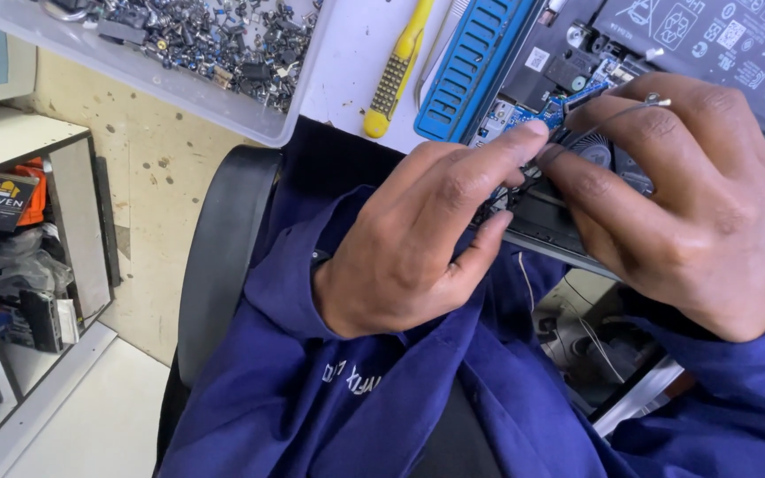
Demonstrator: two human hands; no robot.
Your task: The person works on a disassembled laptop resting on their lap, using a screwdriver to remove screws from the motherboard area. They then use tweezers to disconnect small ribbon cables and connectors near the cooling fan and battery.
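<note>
Pinching a thin grey cable (608, 117) between my right hand (683, 199) fingers (577, 177), I see it running up-right over the open laptop (710, 44), while my left hand (418, 239) fingers close on black wiring just beside, equally near.

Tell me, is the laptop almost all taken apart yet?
Partly. Done: the laptop lies with its bottom cover off, circuit board and black battery showing, and a clear tray holds many loose screws. In hand: the left hand and right hand pinch thin wires beside the fan. Left: fan, board and battery sit in place. The yellow tool lies unused.
</note>
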